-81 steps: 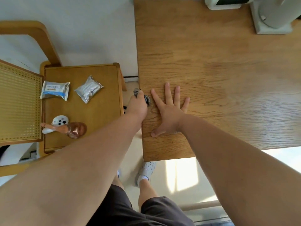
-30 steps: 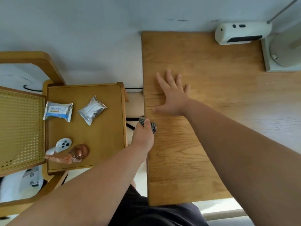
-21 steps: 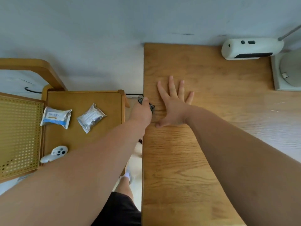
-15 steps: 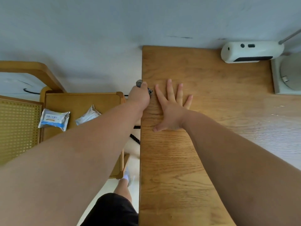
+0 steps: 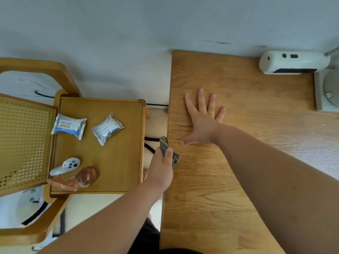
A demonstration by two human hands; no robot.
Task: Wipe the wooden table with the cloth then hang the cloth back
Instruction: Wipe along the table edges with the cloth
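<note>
Step in hand: wiping. The hang-back step has not begun.

The left hand [image 5: 160, 171] grips the cloth [image 5: 164, 144], a dark striped piece bunched small, with fingers and thumb curled tight round it. The cloth sits at the fingertips of this hand, against the near-side edge of the wooden table [image 5: 192, 198]. Part of it lies on the top surface and part hangs over the edge. A low side table [image 5: 113, 162] stands just beside the left hand, on its outer side.

The right hand [image 5: 203, 123] lies flat on the table top, fingers straight and spread wide. It holds nothing. It rests ahead of the left hand, near the cloth but apart from it.

Next move, as judged: carry the cloth inward across the surface under steady downward pressure. Lift the right hand to expose the area beneath it. No hanging point for the cloth is in view.
</note>
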